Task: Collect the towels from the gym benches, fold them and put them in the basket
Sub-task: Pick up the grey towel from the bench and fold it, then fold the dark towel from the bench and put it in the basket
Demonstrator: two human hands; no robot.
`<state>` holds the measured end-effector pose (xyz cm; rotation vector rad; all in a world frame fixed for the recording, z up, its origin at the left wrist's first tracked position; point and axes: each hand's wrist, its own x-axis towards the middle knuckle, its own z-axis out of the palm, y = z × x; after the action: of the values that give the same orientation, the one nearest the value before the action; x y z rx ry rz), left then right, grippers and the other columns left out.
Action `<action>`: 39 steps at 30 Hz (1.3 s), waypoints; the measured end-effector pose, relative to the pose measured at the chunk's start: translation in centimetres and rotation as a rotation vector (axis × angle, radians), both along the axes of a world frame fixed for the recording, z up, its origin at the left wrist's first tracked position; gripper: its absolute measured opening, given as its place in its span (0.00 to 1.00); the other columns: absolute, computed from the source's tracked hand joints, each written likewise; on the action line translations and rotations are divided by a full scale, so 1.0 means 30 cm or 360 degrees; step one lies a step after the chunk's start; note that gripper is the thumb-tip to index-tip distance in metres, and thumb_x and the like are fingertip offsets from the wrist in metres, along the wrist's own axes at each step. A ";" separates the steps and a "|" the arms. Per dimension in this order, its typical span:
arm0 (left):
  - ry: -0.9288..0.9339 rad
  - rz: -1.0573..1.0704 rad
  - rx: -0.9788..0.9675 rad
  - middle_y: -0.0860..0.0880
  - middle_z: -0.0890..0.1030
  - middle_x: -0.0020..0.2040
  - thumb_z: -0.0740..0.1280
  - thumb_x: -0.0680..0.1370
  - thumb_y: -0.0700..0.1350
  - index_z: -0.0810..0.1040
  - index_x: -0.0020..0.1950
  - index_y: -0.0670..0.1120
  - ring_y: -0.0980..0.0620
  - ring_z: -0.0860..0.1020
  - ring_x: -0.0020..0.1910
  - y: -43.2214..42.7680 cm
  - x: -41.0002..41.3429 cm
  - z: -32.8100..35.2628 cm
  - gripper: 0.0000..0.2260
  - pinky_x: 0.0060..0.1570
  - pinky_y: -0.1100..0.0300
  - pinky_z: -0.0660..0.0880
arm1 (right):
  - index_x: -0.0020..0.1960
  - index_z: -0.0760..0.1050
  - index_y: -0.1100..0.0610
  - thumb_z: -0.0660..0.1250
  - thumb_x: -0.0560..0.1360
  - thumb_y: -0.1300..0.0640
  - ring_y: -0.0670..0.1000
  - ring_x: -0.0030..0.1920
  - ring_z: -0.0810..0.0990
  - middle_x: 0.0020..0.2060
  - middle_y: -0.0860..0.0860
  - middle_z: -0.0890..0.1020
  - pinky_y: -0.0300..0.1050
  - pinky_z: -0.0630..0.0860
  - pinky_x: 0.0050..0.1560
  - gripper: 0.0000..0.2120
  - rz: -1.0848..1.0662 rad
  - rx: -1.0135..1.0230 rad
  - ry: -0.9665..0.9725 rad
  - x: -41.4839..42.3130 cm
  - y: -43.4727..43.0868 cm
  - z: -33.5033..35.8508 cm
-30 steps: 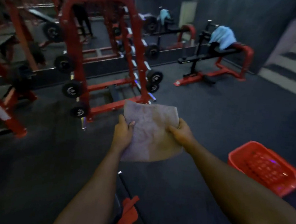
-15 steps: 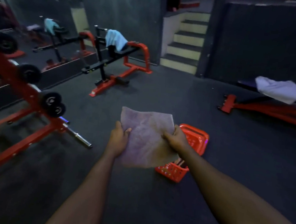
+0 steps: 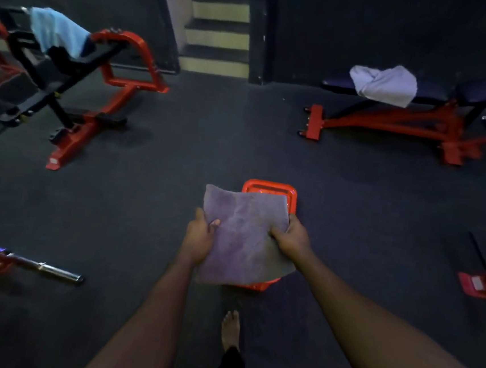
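A folded purple-grey towel point(image 3: 242, 237) hangs flat between both hands. My left hand point(image 3: 199, 239) pinches its left edge with the thumb on top, and my right hand point(image 3: 291, 237) grips its right edge. The towel is held directly over the red plastic basket point(image 3: 269, 188) on the floor, hiding most of it. A light blue towel point(image 3: 59, 31) is draped over the red and black bench point(image 3: 114, 61) at the far left. A white crumpled towel point(image 3: 386, 85) lies on the dark flat bench point(image 3: 479, 91) at the far right.
Dark rubber floor point(image 3: 179, 154) spreads around the basket. Stairs point(image 3: 220, 24) rise at the back centre. A barbell end point(image 3: 46, 268) on a red rack sticks out at the lower left. A red frame foot point(image 3: 477, 283) sits at the right. My bare foot point(image 3: 230, 329) stands just behind the basket.
The view has swung right and down. The basket now lies straight ahead under the towel instead of off to the right. Both hands keep the same hold on the towel.
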<state>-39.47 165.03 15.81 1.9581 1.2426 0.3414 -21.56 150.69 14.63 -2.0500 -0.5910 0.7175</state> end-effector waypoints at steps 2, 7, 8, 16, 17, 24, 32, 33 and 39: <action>0.0051 -0.0062 -0.0056 0.33 0.78 0.51 0.63 0.80 0.44 0.66 0.54 0.38 0.34 0.78 0.49 0.110 0.074 -0.092 0.11 0.43 0.52 0.70 | 0.54 0.73 0.57 0.72 0.71 0.57 0.51 0.44 0.77 0.46 0.52 0.80 0.39 0.67 0.39 0.14 -0.0072 -0.0087 0.0012 0.051 0.080 -0.081; 0.0187 -0.0234 -0.0151 0.32 0.79 0.48 0.64 0.80 0.42 0.67 0.56 0.35 0.32 0.78 0.47 0.303 0.205 -0.257 0.11 0.37 0.55 0.63 | 0.55 0.73 0.61 0.73 0.71 0.59 0.57 0.48 0.82 0.48 0.58 0.83 0.39 0.64 0.38 0.15 -0.0255 -0.0302 0.0099 0.129 0.236 -0.254; 0.0208 -0.0258 -0.0165 0.31 0.79 0.48 0.64 0.80 0.42 0.67 0.57 0.35 0.32 0.78 0.47 0.337 0.226 -0.281 0.12 0.37 0.56 0.62 | 0.55 0.73 0.62 0.73 0.71 0.60 0.58 0.49 0.82 0.49 0.59 0.83 0.39 0.63 0.37 0.16 -0.0283 -0.0337 0.0115 0.142 0.263 -0.278; 0.0384 -0.0397 -0.0278 0.33 0.78 0.58 0.63 0.81 0.47 0.69 0.61 0.33 0.33 0.77 0.57 0.572 0.383 -0.389 0.18 0.49 0.51 0.70 | 0.61 0.76 0.60 0.70 0.70 0.49 0.60 0.60 0.80 0.59 0.61 0.81 0.48 0.77 0.56 0.23 -0.0341 -0.0993 0.0233 0.308 0.431 -0.392; 0.0394 -0.0421 -0.0275 0.33 0.78 0.57 0.63 0.81 0.47 0.69 0.61 0.33 0.34 0.77 0.57 0.584 0.401 -0.382 0.17 0.48 0.51 0.70 | 0.58 0.79 0.60 0.68 0.69 0.50 0.60 0.58 0.81 0.57 0.60 0.82 0.48 0.78 0.55 0.21 -0.0349 -0.1016 0.0261 0.330 0.437 -0.390; 0.0284 -0.0675 -0.0188 0.35 0.82 0.52 0.63 0.81 0.48 0.74 0.62 0.38 0.38 0.81 0.53 0.611 0.596 -0.261 0.16 0.49 0.51 0.74 | 0.50 0.83 0.58 0.70 0.73 0.52 0.55 0.55 0.83 0.49 0.58 0.86 0.44 0.76 0.53 0.11 -0.0420 -0.0802 0.0281 0.491 0.449 -0.268; 0.0055 -0.1106 -0.0112 0.40 0.83 0.44 0.62 0.82 0.48 0.76 0.58 0.41 0.45 0.81 0.45 0.417 1.082 -0.022 0.12 0.43 0.58 0.71 | 0.45 0.80 0.55 0.69 0.75 0.56 0.52 0.41 0.85 0.42 0.54 0.85 0.42 0.80 0.44 0.04 -0.0886 -0.0379 0.0198 0.806 0.115 0.028; 0.0048 -0.1152 -0.0086 0.40 0.83 0.46 0.62 0.81 0.48 0.76 0.58 0.40 0.45 0.81 0.46 0.381 1.138 0.005 0.12 0.46 0.57 0.72 | 0.45 0.80 0.56 0.69 0.75 0.56 0.52 0.41 0.85 0.42 0.54 0.85 0.40 0.78 0.39 0.04 -0.0949 -0.0335 0.0202 0.840 0.062 0.052; -0.0100 -0.1616 0.0022 0.45 0.82 0.45 0.62 0.81 0.51 0.76 0.56 0.44 0.45 0.82 0.43 -0.029 1.614 0.127 0.12 0.49 0.52 0.78 | 0.40 0.77 0.54 0.66 0.75 0.58 0.50 0.35 0.83 0.39 0.52 0.83 0.37 0.72 0.31 0.06 -0.1368 -0.0155 0.0124 1.108 -0.447 0.178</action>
<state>8.95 164.17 19.61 2.2831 0.1000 -0.1132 11.67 137.29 19.97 -2.0819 0.3832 0.3022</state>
